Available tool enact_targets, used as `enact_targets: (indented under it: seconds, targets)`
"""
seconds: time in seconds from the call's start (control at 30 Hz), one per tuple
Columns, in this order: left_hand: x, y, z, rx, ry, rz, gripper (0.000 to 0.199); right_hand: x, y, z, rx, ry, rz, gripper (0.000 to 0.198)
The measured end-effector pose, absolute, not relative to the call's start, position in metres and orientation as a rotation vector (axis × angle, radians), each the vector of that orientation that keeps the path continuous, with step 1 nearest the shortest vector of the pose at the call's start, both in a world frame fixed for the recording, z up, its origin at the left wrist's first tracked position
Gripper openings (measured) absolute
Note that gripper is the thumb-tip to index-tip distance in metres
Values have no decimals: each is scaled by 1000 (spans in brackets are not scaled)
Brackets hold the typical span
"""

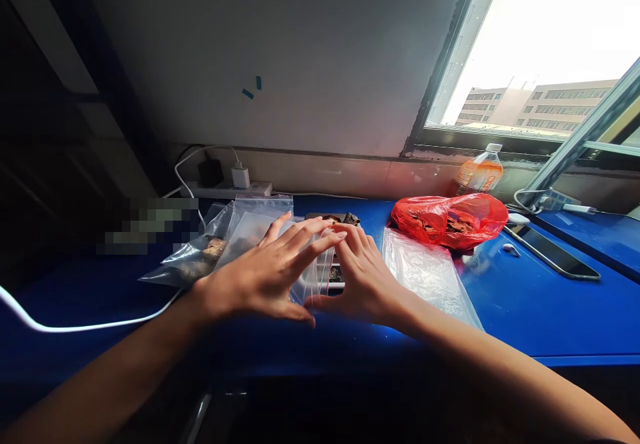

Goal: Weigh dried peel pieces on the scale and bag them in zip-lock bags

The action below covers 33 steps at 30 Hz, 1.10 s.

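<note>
Framing a clear plastic bag point(314, 274) between them, the left hand point(265, 274) and right hand point(363, 271) arch over the blue tabletop point(520, 317), fingers spread and curved, each thumb standing well apart from its fingers; whether any fingertip presses the film I cannot tell. The bag's thin red strip point(331, 262) lies toward the right hand and runs roughly away from the wrists; the fingers cover too much of the bag to tell its long axis. Just beyond the meeting fingertips sit dark, rough-surfaced pieces point(352, 219). Left of and beyond the left hand, smooth, see-through pouches point(264, 204) bunch together, with rounded brown lumps point(215, 248) showing through one of them. To the right of the right hand, glossy flat plastic sheeting point(425, 274) stretches lengthwise away from its forearm, finely wrinkled, under the near side of a crumpled red bag point(490, 214) that shows brown, irregular bits point(457, 224) through its thin film. Farther right of that hand lies a flat, rectangular phone point(557, 252); beyond the red bag rises a clear bottle point(480, 172) with an orange label.
</note>
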State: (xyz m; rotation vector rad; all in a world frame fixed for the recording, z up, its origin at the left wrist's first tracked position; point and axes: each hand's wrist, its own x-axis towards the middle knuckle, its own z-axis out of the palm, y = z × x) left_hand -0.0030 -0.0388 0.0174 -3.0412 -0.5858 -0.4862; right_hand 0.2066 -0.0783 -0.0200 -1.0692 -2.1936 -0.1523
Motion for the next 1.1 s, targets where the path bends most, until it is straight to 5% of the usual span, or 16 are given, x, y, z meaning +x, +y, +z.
enact_targets:
  seconds: [0.17, 0.37, 0.57, 0.77, 0.93, 1.1]
  targets:
    - [-1, -42, 18, -2957, -570, -513, 119, 206, -77, -19, -1035, -2162, -187, 87]
    - [-9, -38, 25, -2855, -688, -675, 106, 231, -53, -12, -953, -1957, -172, 25]
    - [-12, -33, 25, -2810, -640, -843, 108, 240, -48, -8, -879, -1927, -223, 8]
    - [4, -45, 21, -2905, -325, -805, 98, 210, -78, -9, -485, -2347, -194, 19]
    - [6, -54, 22, -2988, -278, -691, 95, 209, -82, -12, -593, -2507, -206, 7]
    - [-2, -49, 26, -2998, -357, -591, 101, 209, -82, -10, -541, -2405, -283, 25]
